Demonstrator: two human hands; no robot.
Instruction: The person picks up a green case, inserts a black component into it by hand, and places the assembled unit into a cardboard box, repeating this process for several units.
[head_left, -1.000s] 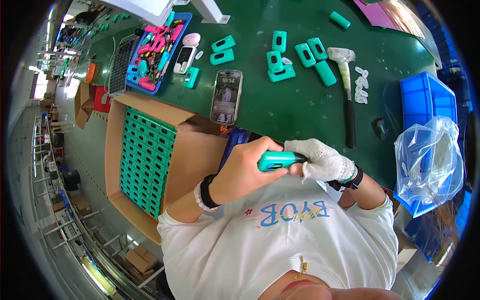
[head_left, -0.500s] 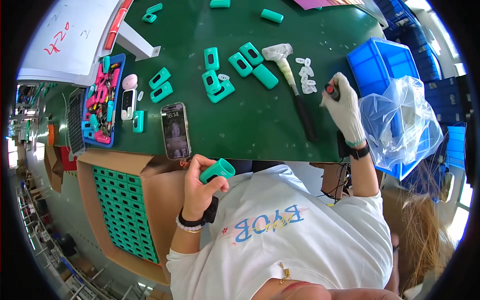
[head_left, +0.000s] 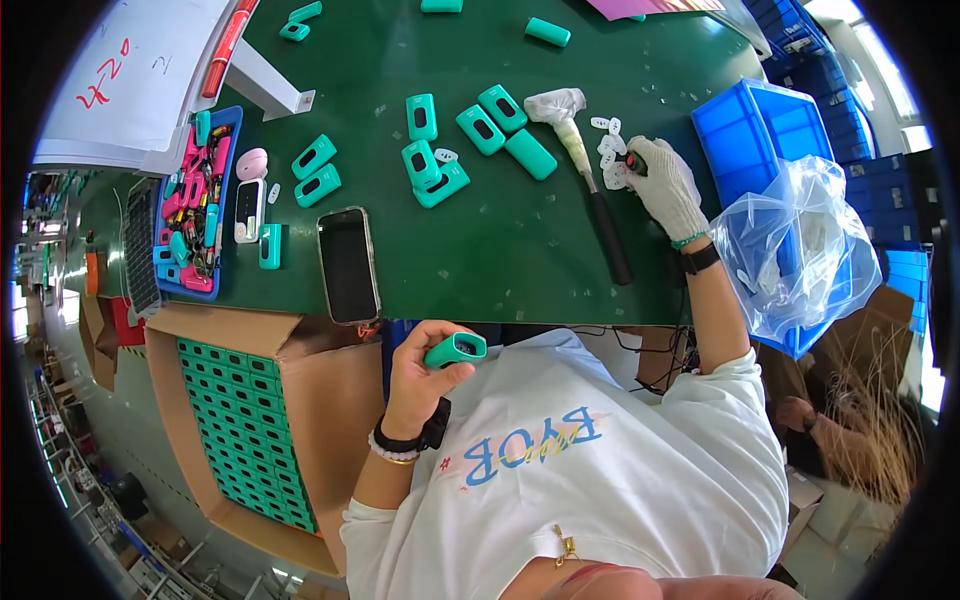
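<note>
Here, the left hand point(head_left: 418, 375) curls around a hollow teal plastic shell point(head_left: 450, 351), beyond the near edge of the green surface point(head_left: 480, 265); slackening could drop it. Rightward, the gloved right hand point(head_left: 660, 180), pinching a dark cylinder point(head_left: 635, 163), might scatter flat white plastic tabs point(head_left: 607, 146).

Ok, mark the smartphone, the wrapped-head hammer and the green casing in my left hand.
Smartphone point(head_left: 349, 266): head view, on the dark screen.
Wrapped-head hammer point(head_left: 599, 210): head view, near the top of the black grip.
Green casing point(head_left: 442, 352): head view, on its outer side wall.
</note>
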